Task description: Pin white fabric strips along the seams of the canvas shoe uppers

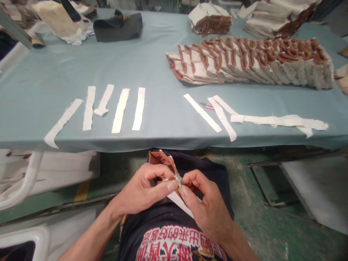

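Over the lap, in front of the table edge, my left hand [148, 186] pinches a brown and white fabric piece [160, 159], thumb and forefinger closed on it. My right hand [203, 199] grips the same piece just to the right, its fingertips nearly touching the left ones. A white strip [181, 203] hangs from the pinched spot and runs down under the right hand. Part of the fabric is hidden behind the fingers.
Several white strips [121, 110] lie on the blue-green table [163, 72], with more strips [282, 120] and pink-handled snips [207, 105] at the right. A long row of folded brown and white pieces [250, 61] lies behind them. A dark cloth [118, 28] is at the back left.
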Motion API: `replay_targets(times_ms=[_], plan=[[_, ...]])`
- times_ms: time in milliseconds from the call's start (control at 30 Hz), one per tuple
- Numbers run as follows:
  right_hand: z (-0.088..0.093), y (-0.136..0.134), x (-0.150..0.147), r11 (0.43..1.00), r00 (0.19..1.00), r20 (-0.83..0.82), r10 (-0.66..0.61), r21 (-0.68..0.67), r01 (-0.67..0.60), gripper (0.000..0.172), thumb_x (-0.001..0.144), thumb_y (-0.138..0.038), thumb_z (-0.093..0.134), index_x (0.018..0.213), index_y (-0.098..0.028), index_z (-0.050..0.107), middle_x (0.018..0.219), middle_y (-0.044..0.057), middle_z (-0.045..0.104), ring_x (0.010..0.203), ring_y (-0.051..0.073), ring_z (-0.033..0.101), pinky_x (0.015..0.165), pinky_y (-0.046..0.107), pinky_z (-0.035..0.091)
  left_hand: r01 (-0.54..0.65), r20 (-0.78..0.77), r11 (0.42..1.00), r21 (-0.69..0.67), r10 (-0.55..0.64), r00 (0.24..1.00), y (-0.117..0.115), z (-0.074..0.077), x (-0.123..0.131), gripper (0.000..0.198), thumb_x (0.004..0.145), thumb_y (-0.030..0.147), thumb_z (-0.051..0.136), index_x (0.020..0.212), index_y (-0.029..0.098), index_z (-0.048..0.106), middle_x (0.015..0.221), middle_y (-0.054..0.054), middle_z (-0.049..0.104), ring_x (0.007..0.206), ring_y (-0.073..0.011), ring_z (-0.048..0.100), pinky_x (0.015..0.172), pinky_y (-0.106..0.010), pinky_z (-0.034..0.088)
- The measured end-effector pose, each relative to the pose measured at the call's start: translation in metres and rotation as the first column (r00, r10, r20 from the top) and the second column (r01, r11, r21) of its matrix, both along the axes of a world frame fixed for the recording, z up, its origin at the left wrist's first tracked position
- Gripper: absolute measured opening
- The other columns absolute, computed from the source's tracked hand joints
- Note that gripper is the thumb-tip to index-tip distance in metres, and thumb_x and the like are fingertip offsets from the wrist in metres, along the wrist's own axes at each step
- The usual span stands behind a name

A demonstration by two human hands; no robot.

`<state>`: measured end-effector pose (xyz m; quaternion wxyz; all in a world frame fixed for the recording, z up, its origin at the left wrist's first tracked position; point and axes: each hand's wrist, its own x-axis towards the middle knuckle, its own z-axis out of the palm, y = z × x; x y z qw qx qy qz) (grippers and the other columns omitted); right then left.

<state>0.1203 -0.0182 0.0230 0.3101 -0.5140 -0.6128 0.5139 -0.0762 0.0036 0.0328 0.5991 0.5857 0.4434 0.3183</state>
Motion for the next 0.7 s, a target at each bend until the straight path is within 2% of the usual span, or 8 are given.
replay_targets(times_ms=[100,200,233,300,400,467,567,700], plan=[[-0.002,0.001,0.000,1.000,1.000,0.005,0.013,0.011,-0.013,0.012,0.092,-0.026,0.061,0.082,-0.022,0.058,0.064,-0.004,0.059,0.056,0.012,0.053,0.054,0.023,0.044,0.002,-0.037,1.000,-0.006,-0.003,0.999,0.001,0.001,-0.001,0.040,0.095,0.046,0.064,0.071,0.014,0.068,0.060,0.000,0.057,0.058,-0.0118,0.046,0.057,-0.024,0.039],[-0.005,0.008,0.004,0.997,1.000,0.018,-0.010,0.080,0.009,0.005,0.090,-0.023,0.063,0.086,-0.022,0.060,0.071,-0.002,0.061,0.060,0.013,0.055,0.059,0.025,0.046,0.023,-0.033,0.999,-0.024,-0.024,0.999,0.002,0.001,-0.001,0.036,0.097,0.041,0.060,0.074,0.014,0.067,0.062,0.000,0.057,0.058,-0.0122,0.046,0.057,-0.024,0.038],[-0.006,0.012,0.005,0.993,1.000,0.015,-0.015,0.121,0.014,0.003,0.090,-0.022,0.064,0.090,-0.022,0.061,0.078,-0.001,0.064,0.065,0.014,0.057,0.062,0.026,0.048,0.032,-0.027,0.999,-0.026,-0.032,0.999,0.002,0.001,-0.001,0.036,0.097,0.041,0.059,0.073,0.014,0.066,0.062,0.000,0.056,0.058,-0.0121,0.045,0.057,-0.024,0.038],[-0.008,0.022,0.006,0.977,0.999,-0.021,0.024,0.212,-0.019,0.010,0.090,-0.023,0.065,0.100,-0.023,0.063,0.099,0.004,0.070,0.084,0.018,0.065,0.073,0.029,0.052,0.053,-0.011,0.998,-0.021,-0.053,0.999,0.003,0.001,-0.001,0.037,0.098,0.041,0.058,0.072,0.015,0.064,0.063,0.001,0.052,0.059,-0.0120,0.043,0.058,-0.024,0.037],[-0.011,0.037,0.005,0.957,0.979,-0.107,0.176,0.253,-0.144,0.013,0.095,-0.027,0.063,0.107,-0.024,0.064,0.118,0.008,0.070,0.112,0.023,0.066,0.095,0.036,0.052,0.057,0.001,0.998,-0.018,-0.057,0.998,0.004,0.001,-0.001,0.039,0.099,0.040,0.055,0.067,0.017,0.055,0.063,0.004,0.042,0.059,-0.0113,0.037,0.057,-0.025,0.032],[-0.013,0.044,0.002,0.963,0.961,-0.145,0.237,0.165,-0.213,0.011,0.098,-0.028,0.058,0.105,-0.023,0.065,0.113,0.007,0.070,0.112,0.023,0.066,0.100,0.037,0.051,0.039,-0.018,0.999,-0.017,-0.039,0.999,0.003,0.001,-0.001,0.039,0.098,0.037,0.053,0.065,0.019,0.046,0.063,0.005,0.037,0.059,-0.0108,0.033,0.057,-0.025,0.030],[-0.012,0.050,-0.004,0.957,0.951,-0.120,0.285,-0.028,-0.290,0.013,0.099,-0.028,0.053,0.099,-0.023,0.065,0.104,0.005,0.070,0.104,0.022,0.067,0.096,0.035,0.051,0.004,-0.076,1.000,-0.010,-0.005,0.997,-0.003,-0.005,0.001,0.034,0.092,0.030,0.057,0.064,0.020,0.041,0.062,0.005,0.038,0.059,-0.0108,0.035,0.059,-0.024,0.032],[-0.004,0.060,-0.011,0.909,0.925,0.001,0.381,-0.185,-0.374,0.012,0.091,-0.028,0.056,0.095,-0.022,0.065,0.100,0.004,0.072,0.101,0.023,0.068,0.092,0.035,0.051,-0.162,-0.117,0.986,-0.023,0.159,0.980,-0.017,-0.026,0.006,0.028,0.085,0.026,0.061,0.063,0.020,0.045,0.059,0.005,0.042,0.058,-0.0116,0.040,0.057,-0.023,0.034]])
